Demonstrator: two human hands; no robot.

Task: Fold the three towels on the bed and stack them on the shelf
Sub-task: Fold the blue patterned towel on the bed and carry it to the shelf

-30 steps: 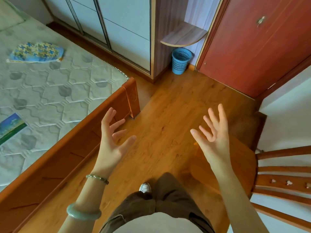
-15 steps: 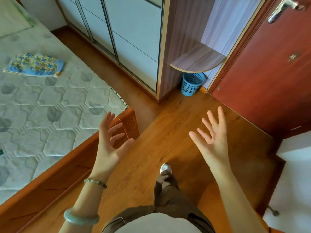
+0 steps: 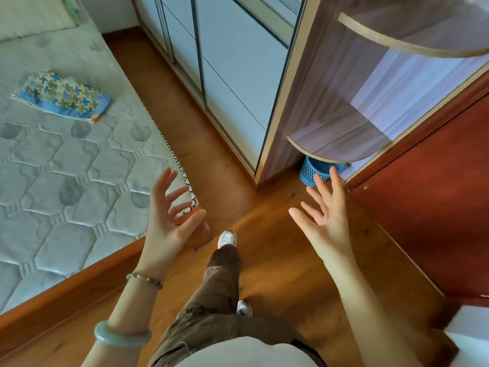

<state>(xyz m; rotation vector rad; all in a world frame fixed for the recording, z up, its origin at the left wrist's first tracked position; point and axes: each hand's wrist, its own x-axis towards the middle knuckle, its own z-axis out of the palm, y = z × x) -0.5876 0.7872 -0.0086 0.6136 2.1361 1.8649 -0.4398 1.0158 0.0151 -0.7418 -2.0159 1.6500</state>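
- 1 towel [image 3: 62,95] is in view: blue with a yellow check pattern, lying flat on the quilted mattress [image 3: 66,181] of the bed, far to the left and well apart from both hands.
- Its long axis runs roughly left to right across the picture, tilted so the right end sits lower. That right end points toward the strip of floor [image 3: 264,247] between the bed and the wardrobe doors [image 3: 232,75], and an orange edge shows at its lower right corner.
- The left hand [image 3: 165,234] is raised over the corner of the wooden bed frame [image 3: 66,292], palm turned inward, fingers straight and spread, holding nothing. A beaded bracelet [image 3: 144,279] and a pale green bangle [image 3: 121,337] sit on that forearm.
- The right hand [image 3: 325,229] is raised over the floor, palm inward, fingers spread and empty. Its fingertips overlap the blue basket [image 3: 315,170] in the picture.
- The basket stands on the floor under the lower curved shelf [image 3: 336,144], which sits between the wardrobe side and the red door [image 3: 436,194]. Nothing lies on this shelf.
- Compared with 0.5 s ago, the view is nearer the shelf: it looks larger, and an upper curved shelf [image 3: 412,30] now shows at the top right.
- The chair seen 1.0 s ago is out of view.
- The towel lies where it did on the mattress, and both hands stay spread and empty.
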